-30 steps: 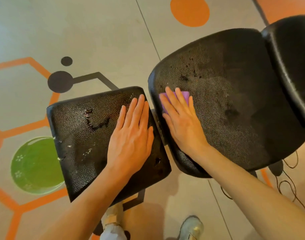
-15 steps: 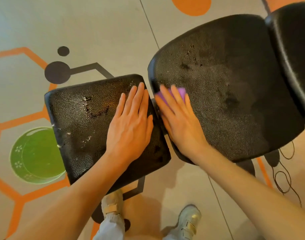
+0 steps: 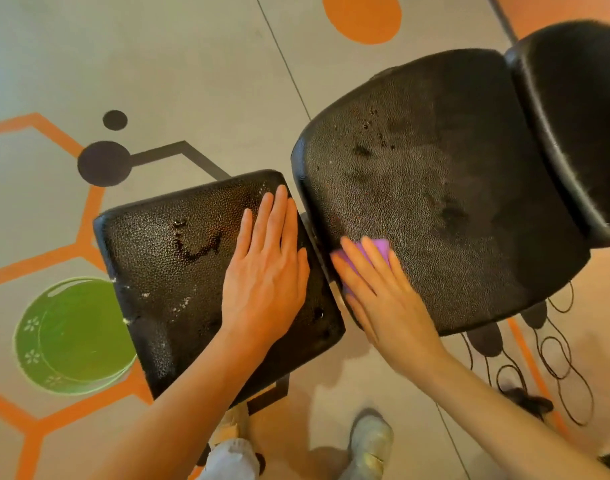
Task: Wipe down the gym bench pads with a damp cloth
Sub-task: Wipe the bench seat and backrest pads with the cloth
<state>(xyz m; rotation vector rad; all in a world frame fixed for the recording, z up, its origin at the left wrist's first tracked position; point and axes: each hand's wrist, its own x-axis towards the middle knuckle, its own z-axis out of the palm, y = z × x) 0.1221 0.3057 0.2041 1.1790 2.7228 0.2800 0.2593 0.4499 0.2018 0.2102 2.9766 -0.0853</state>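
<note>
The right hand (image 3: 383, 299) lies flat on the near left corner of the large bench pad (image 3: 470, 202), its fingers straight and slightly spread over a purple cloth (image 3: 378, 249), pressing it down against the pebbled black surface instead of gripping it; that flat palm is, I judge, what spreads the pressure so the damp cloth drags across the vinyl and does not bunch; only the far edge of the cloth and a sliver by the palm show, the rest being hidden under the fingers. The left hand (image 3: 265, 271) rests on the right half of the smaller square pad (image 3: 192, 271), fingers straight and close together, holding nothing; it most likely serves as a brace, steadying the body or the small pad while the other hand works. The two pads sit just beside each other with a narrow gap between them, and a third, glossier pad (image 3: 573, 116) rises at the far right, touching or nearly touching the large one; which cannot be told from this angle. Dark smears and spots remain on the middle and far part of the large pad, and a dark squiggle with pale flecks marks the small pad, so the wiping seems to be at an early stage. A green plate (image 3: 71, 337) lies on the floor (image 3: 192, 64) just beside the small pad, partly under its edge in this view; looped cords (image 3: 556, 358) trail on the floor at the right. No brand, label or legible writing appears anywhere; the floor carries only orange hexagon lines and dark dots.
</note>
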